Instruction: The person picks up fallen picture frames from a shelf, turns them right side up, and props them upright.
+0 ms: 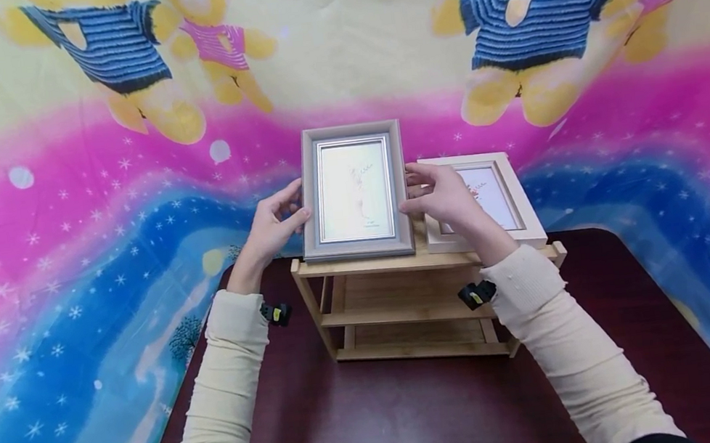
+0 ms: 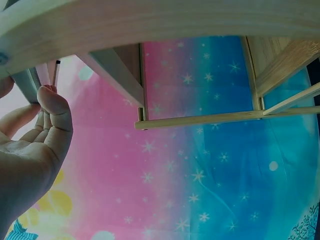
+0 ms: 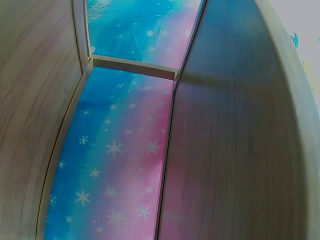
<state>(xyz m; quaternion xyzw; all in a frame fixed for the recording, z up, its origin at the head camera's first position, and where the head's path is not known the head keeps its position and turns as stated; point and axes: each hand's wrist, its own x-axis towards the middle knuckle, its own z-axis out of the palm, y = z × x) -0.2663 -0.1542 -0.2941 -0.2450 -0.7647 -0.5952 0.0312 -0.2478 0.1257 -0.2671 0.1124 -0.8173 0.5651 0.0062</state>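
Observation:
A grey picture frame [image 1: 358, 249] stands on the left part of a wooden shelf rack's top [image 1: 422, 243], its glass shining with glare. My left hand [image 1: 271, 224] holds its left edge between thumb and fingers; the left wrist view shows that hand [image 2: 35, 135] at a corner of the frame [image 2: 29, 84]. At the opposite edge, my right hand [image 1: 440, 193] grips the grey frame with its thumb in front. Beside it, a white picture frame [image 1: 528, 213] leans back on the rack's right part, partly covered by my right hand and wrist. The right wrist view shows no hand, only rack boards [image 3: 240, 140].
Two lower shelves [image 1: 398, 311] of the rack lie under the top. The rack stands on a dark red-brown table [image 1: 391, 422]. Behind hangs a cloth backdrop [image 1: 342, 55] with bears and snowflakes. Each wrist carries a small black strap device [image 1: 277, 314].

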